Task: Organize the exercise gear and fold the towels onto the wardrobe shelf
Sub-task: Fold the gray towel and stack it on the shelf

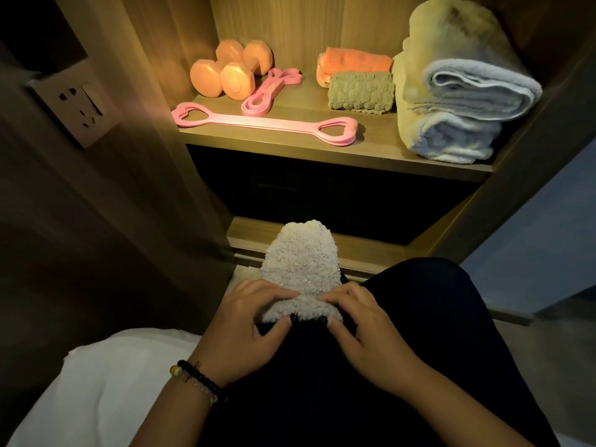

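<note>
A small fluffy white towel lies on my dark-trousered lap below the shelf. My left hand pinches its near left corner, and my right hand pinches its near right corner. On the lit wardrobe shelf stand two pink dumbbells. A folded pink resistance band lies beside them, and a long pink pull band with heart-shaped handles lies near the front edge. A folded orange towel, a folded green towel and a stack of large white towels fill the shelf's right side.
A wall socket and switch plate sits on the dark panel to the left. A dark compartment opens under the shelf, with a wooden ledge below it. White bedding lies at the lower left.
</note>
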A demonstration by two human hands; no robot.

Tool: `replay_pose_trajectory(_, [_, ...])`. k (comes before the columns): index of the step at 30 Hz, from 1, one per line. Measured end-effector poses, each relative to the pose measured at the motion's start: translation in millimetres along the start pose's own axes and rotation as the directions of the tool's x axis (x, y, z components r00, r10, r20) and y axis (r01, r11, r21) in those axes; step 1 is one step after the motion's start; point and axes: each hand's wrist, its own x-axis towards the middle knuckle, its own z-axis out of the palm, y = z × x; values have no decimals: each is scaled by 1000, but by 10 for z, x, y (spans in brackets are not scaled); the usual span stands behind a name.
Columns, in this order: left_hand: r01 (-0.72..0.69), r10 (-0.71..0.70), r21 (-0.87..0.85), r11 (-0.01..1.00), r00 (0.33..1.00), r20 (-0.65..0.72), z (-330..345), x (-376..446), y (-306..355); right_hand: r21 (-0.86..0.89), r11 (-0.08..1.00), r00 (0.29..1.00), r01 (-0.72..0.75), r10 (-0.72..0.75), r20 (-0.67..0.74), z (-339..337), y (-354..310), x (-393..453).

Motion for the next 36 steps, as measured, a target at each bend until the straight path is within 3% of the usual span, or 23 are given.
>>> replay_pose_trajectory(6, [167, -175, -190, 968, 984, -26, -29, 54, 127, 76, 996, 999, -36, 38, -29, -9, -6, 74])
replay_pose_trajectory(11, [309, -328, -159, 938, 938, -112, 19, 100, 181, 124, 989, 995, -83, 88, -42, 41, -13, 57])
replay_pose_trajectory(15, [447, -456, -94, 890, 876, -158, 28, 174, 202, 173, 958, 966, -231, 247, -79, 41, -54, 72])
replay_pose_trajectory(20, [519, -525, -78, 851, 838, -150, 30, 192, 200, -13, 955, 948, -296, 292, -123, 61, -133, 107])
replay_pose_trajectory(24, [419, -410, 9, 908, 894, -182, 43, 174, 170, -387, 918, 974, -82, -9, -226, 104, -173, 109])
replay_pose_trajectory(27, [307, -284, 94, 947, 938, -200, 47, 175, 132, -488, 871, 958, 57, -185, -218, 92, -145, 78])
replay_pose_trajectory(31, [81, -67, 232, 969, 996, -65, 31, 196, 116, -459, 868, 949, 191, -282, -140, 56, -152, -6])
replay_pose_trajectory(36, [22, -36, 246, 969, 998, 50, -116, 161, 91, -295, 945, 984, 144, -169, -61, -20, -121, -82])
